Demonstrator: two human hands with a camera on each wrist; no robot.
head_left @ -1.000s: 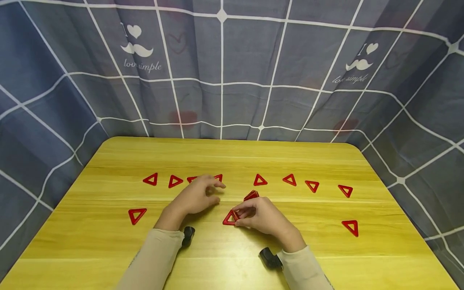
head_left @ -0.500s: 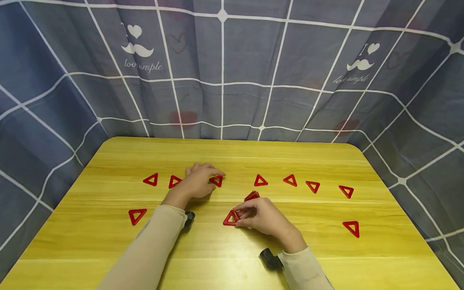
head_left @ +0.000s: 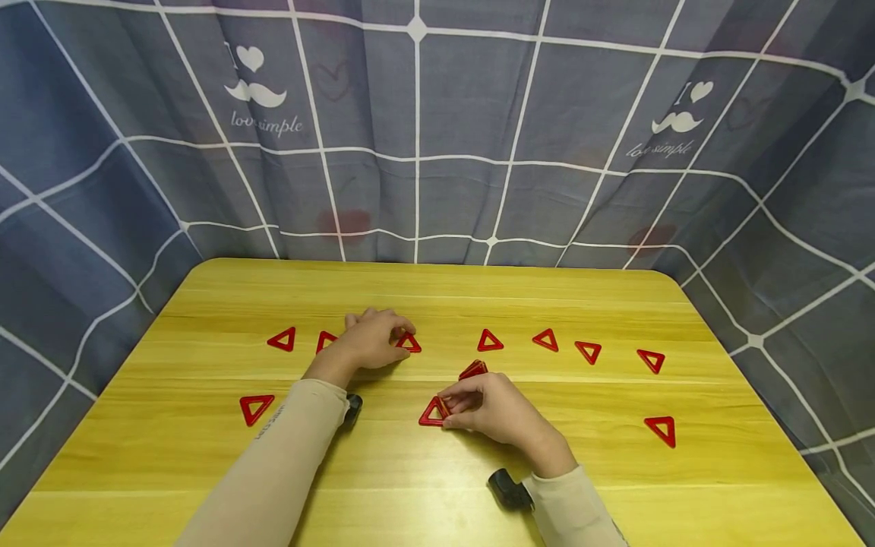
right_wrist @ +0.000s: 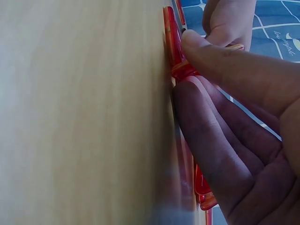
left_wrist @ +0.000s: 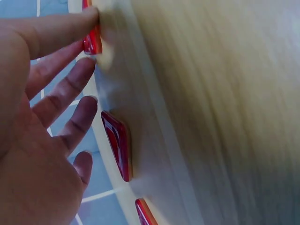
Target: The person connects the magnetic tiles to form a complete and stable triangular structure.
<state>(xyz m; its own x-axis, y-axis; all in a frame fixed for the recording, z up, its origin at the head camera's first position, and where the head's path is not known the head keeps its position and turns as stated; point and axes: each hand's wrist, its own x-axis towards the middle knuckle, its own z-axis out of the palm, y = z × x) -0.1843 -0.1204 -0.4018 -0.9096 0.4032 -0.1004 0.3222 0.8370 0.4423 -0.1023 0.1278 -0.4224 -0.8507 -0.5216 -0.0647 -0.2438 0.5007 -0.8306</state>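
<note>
My left hand (head_left: 369,339) is at the back row, thumb and index finger pinching the edges of a flat red triangle frame (head_left: 409,343). In the left wrist view, the thumb overlaps that triangle (left_wrist: 92,42), and the other fingers are spread apart. My right hand (head_left: 502,410) pinches a red triangle standing on edge (head_left: 444,408), beside a flat red triangle (head_left: 431,414) that touches it. In the right wrist view, the thumb and a finger meet at the red pieces (right_wrist: 174,40). Just beyond the right hand lie red triangles (head_left: 474,369) leaning or stacked together, partly hidden.
More red triangles lie in the back row, such as one at left (head_left: 282,339) and one at right (head_left: 588,352). Single triangles lie nearer at left (head_left: 256,409) and right (head_left: 661,430). A grid-patterned curtain (head_left: 451,114) encloses the yellow wooden table (head_left: 410,486).
My left hand has reached farther back to the row and taken a triangle between thumb and finger; that triangle has turned to point away. The right hand has stayed in place.
</note>
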